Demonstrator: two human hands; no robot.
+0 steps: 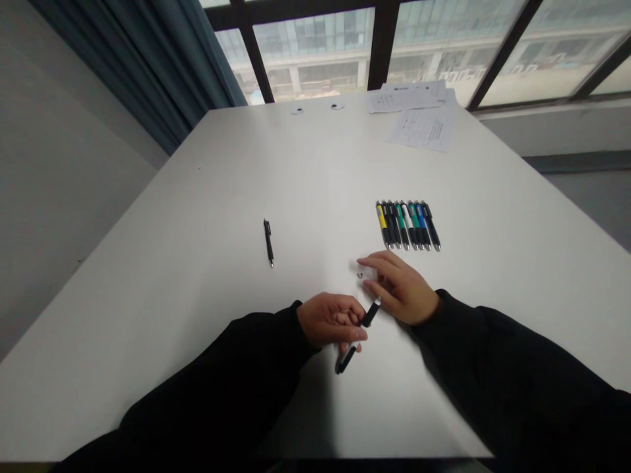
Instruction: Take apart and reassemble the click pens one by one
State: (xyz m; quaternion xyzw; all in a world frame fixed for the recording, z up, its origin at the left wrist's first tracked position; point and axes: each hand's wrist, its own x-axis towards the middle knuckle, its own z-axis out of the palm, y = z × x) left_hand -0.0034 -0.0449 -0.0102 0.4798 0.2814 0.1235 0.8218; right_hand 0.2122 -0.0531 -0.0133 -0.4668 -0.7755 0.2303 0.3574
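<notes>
My left hand is closed round a white-and-black pen, held at a slant with its silver tip pointing up and right. The pen's black clip end sticks out below my fingers. To the right of it, my right hand rests low over the table, thumb and fingers apart. Between those fingertips lies a tiny dark-and-silver piece, too small to name; I cannot tell whether a finger touches it.
Several pens with yellow, black, green, white and blue barrels lie side by side beyond my right hand. One black pen lies apart on the left. Printed papers are at the white table's far edge, beside two cable-hole covers.
</notes>
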